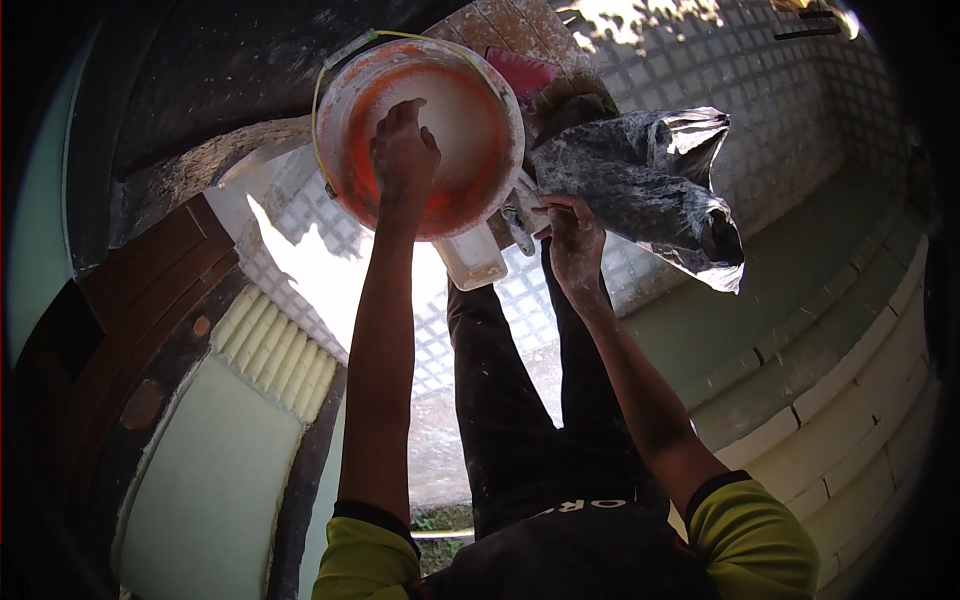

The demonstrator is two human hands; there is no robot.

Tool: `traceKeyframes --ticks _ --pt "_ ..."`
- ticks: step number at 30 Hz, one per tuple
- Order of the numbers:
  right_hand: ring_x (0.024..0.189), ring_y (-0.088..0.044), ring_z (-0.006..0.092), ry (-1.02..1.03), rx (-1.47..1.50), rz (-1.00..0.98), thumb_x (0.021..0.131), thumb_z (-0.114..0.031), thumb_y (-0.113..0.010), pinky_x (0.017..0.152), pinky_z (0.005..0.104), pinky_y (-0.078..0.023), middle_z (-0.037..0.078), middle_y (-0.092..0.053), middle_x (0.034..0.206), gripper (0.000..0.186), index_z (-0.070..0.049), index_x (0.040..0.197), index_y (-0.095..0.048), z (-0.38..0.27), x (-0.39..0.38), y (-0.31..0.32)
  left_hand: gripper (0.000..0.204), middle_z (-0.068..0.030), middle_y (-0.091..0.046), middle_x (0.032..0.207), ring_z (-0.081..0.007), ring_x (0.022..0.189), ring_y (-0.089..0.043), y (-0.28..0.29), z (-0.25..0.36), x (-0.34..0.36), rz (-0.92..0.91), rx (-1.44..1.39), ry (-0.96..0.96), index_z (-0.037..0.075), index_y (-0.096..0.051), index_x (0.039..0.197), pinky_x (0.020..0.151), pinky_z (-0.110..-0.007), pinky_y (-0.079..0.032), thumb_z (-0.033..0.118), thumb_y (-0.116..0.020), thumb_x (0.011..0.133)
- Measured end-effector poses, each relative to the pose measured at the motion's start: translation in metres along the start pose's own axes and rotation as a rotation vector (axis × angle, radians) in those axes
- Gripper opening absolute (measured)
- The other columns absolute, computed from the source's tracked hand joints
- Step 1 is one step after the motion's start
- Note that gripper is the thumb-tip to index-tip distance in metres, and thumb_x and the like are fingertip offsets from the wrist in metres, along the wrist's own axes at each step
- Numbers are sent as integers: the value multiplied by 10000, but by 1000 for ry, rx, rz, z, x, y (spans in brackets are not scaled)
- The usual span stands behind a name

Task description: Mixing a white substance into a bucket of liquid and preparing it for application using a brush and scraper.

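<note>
A round bucket (pixel 335 150), orange inside and smeared with white, holds a pale powder or paste (pixel 465 120). My left hand (pixel 403 155) is over its opening, thumb and fingers apart, and nothing shows in its grasp. Whether the fingertips touch the pale material cannot be told. To the right of the bucket, my right hand (pixel 576 235) has bent fingers drawn together at a whitish, dusty piece (pixel 530 200); its kind is unclear. Below the bucket's rim sits a pale rectangular container (pixel 472 260), partly covered by the bucket.
A crumpled dark plastic bag (pixel 650 170), dusted white, lies right of the bucket. Behind it are a worn wooden board (pixel 545 40) and a red piece (pixel 520 75). The patterned tile floor (pixel 690 80) has bright sunlit patches. A brown wooden door (pixel 150 290) stands left; a low pale wall (pixel 830 400) runs along the right.
</note>
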State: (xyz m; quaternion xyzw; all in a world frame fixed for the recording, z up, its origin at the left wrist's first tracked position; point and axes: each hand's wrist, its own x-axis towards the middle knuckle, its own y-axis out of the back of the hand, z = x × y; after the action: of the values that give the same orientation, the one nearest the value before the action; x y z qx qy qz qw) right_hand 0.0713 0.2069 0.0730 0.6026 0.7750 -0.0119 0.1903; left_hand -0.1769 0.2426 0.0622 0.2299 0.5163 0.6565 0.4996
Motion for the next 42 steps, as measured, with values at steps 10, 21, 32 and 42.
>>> traceKeyframes --ticks 10,21,32,42 --pt "978 -563 266 -98 -719 -226 696 -119 -605 858 461 -312 70 -623 966 303 -139 997 -570 68 -64 -7 479 -126 -384 1463 -333 1351 -354 -8 5 -35 260 105 -58 118 -506 1320 1077 -532 -287 192 -591 854" --pt "641 -650 371 -253 -865 -215 878 -224 -600 533 489 -520 183 -615 682 195 -47 898 -520 140 -97 -67 181 -151 -567 1125 -309 1016 -581 31 4 -70 355 -419 90 -25 -566 1066 854 -416 -460 104 -532 945" --pt "530 -637 267 -259 -431 -277 821 -77 -618 457 383 -454 165 -589 597 139 -15 778 -501 99 -106 -15 308 -135 -465 1350 -223 1135 -503 38 -45 -146 639 -510 303 39 -480 1167 728 -300 -447 56 -617 891" --pt "608 -661 150 -707 -118 -549 872 -26 -626 539 296 -579 133 -657 707 135 18 825 -507 -19 -115 4 824 -191 -373 1454 -315 1265 -441 -60 -66 -266 -245 -2201 785 66 -258 1464 1046 -478 -378 679 -320 917"
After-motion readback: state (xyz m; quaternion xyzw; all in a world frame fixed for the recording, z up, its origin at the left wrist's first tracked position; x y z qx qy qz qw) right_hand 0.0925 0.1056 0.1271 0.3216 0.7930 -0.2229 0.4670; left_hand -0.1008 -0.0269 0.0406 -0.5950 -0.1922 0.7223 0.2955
